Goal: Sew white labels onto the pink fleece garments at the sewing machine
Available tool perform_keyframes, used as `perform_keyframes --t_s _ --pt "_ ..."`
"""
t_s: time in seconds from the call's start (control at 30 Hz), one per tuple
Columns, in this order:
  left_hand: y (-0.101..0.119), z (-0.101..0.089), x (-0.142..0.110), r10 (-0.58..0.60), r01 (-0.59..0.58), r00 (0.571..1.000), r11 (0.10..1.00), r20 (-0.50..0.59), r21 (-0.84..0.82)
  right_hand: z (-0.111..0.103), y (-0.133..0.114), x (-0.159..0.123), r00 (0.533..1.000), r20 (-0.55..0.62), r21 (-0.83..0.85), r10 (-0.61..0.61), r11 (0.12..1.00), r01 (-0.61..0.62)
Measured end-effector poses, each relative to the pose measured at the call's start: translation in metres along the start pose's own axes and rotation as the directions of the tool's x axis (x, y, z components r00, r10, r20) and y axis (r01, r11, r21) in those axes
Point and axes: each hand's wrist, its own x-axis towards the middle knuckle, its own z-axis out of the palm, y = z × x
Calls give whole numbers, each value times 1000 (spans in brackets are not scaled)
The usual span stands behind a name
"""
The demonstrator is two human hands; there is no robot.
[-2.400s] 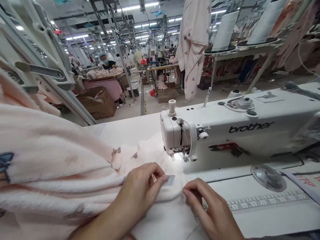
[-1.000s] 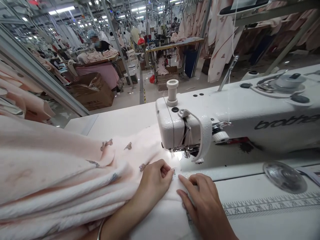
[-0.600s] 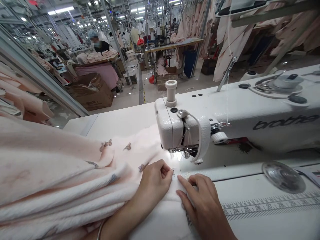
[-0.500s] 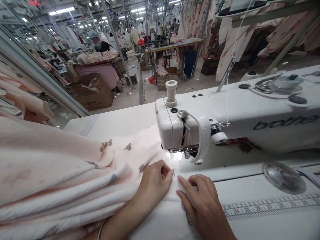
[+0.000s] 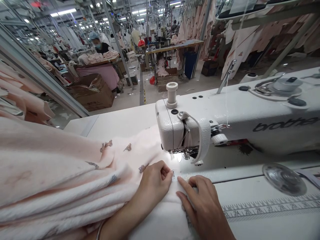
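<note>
Pale pink plush fabric (image 5: 75,160) with small printed animals lies in folds over the left of the sewing table and runs up to the white sewing machine (image 5: 182,126). My left hand (image 5: 156,176) pinches the fabric's edge just in front of the needle area. Beside its fingertips shows a tiny white label-like piece (image 5: 174,176) with dark marks, too small to read. My right hand (image 5: 202,200) rests on the right edge of the fabric, thumb and forefinger apart, the other fingers bent. Thread passes along the machine head; its presser foot is partly hidden.
A ruler strip (image 5: 265,208) runs along the table's front right, below a clear round disc (image 5: 284,179). Beyond the table stand a cardboard box (image 5: 93,95), other workbenches (image 5: 175,46) and hanging pink garments. A co-worker (image 5: 98,45) sits at the back left.
Both hands and the fabric stay nearly where they were. The whole view has shifted very slightly, and the hanging cloth behind the machine at right has swung a little.
</note>
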Motion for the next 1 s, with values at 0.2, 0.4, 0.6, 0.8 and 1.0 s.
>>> perform_keyframes --t_s 0.2,0.4,0.6,0.8,1.0 --pt "-1 2 1 23 -23 1000 999 1 30 2 1 -2 1000 12 19 14 1000 -15" --pt "0 -5 -4 72 -74 997 991 14 115 -1 -2 2 999 -33 9 -2 1000 2" --pt "-6 -34 -32 400 -440 897 784 187 437 -1 -3 3 998 -56 9 -16 1000 16" --pt "-16 -34 -38 575 -750 655 414 491 516 -1 -3 3 997 -70 15 -30 999 31" --pt "-21 -34 -35 583 -763 643 431 496 482 -1 -4 4 996 -80 4 -37 999 38"
